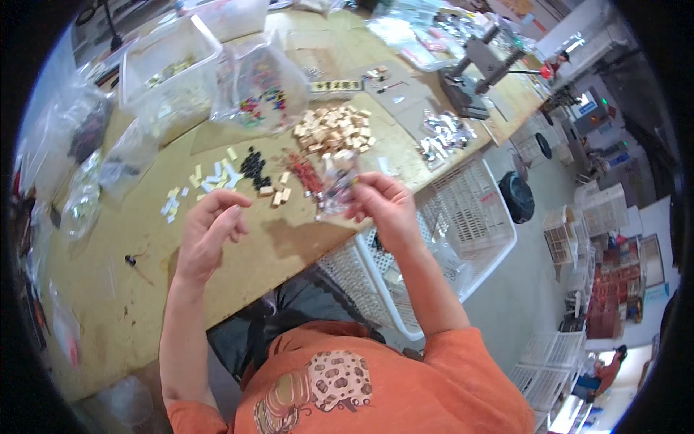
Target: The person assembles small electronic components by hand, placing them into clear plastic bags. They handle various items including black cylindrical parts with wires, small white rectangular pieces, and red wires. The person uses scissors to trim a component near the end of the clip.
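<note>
My right hand (388, 210) pinches the edge of a small clear plastic bag (337, 186) with small dark and coloured parts inside. The bag hangs over the table's front edge, its contents too blurred to name. To the left, my left hand (206, 235) is raised above the table with fingers loosely bent and thumb apart, holding nothing that I can see. Beyond the hands lie a pile of small wooden blocks (334, 130), a few loose wooden blocks (277, 192), red wire pieces (302, 172), black parts (254, 169) and pale strips (220, 176).
A white plastic basket (481, 195) stands against the table's front right edge. Filled clear bags (441, 136) lie near that edge, beside a dark hand press (466, 90). A tub (170, 58) and a bag of coloured parts (260, 90) stand at the back left.
</note>
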`<control>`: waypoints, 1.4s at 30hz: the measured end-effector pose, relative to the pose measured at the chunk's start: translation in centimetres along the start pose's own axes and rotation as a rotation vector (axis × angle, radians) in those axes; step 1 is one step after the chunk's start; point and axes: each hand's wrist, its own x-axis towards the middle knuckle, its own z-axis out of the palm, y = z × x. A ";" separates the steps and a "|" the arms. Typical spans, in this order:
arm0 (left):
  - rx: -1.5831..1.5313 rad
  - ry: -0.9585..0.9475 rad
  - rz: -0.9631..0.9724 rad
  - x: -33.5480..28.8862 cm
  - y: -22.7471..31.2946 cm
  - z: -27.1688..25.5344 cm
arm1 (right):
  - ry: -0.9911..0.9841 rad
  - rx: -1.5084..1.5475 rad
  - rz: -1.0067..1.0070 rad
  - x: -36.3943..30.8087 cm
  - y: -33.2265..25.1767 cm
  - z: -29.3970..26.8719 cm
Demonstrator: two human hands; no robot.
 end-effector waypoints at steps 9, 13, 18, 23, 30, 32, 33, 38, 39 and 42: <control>-0.026 0.021 0.099 0.5 -0.4 1.0 | 0.494 -0.573 -0.014 5.7 -0.1 -17.5; 0.083 0.162 0.222 0.4 -1.0 0.0 | 0.680 -1.306 -0.480 5.8 0.6 -17.0; 0.306 0.094 0.265 -2.0 -1.1 0.5 | 0.557 -1.322 -0.562 1.8 1.4 -12.3; 0.665 0.178 0.538 -6.9 -2.4 0.7 | 0.353 -1.089 -0.582 -1.1 3.1 -10.2; 0.969 0.872 0.200 -13.5 -0.1 -9.3 | 0.145 -1.020 -0.552 -1.5 3.0 -4.9; 1.343 1.086 0.153 -14.8 0.1 -14.2 | 0.090 -1.040 -0.618 -1.7 2.8 -3.1; 1.395 1.099 0.120 -15.7 -0.4 -16.2 | 0.062 -1.025 -0.594 -1.8 2.9 -2.6; 1.223 1.051 -0.138 -17.0 -0.9 -18.5 | -0.087 -0.906 -0.566 -3.1 3.8 2.0; 1.089 1.067 -0.133 -16.7 -0.4 -17.9 | -0.108 -0.887 -0.540 -3.6 4.0 2.9; 0.738 1.039 -0.070 -15.9 0.4 -14.8 | -0.284 -0.703 -0.376 -5.4 4.8 6.2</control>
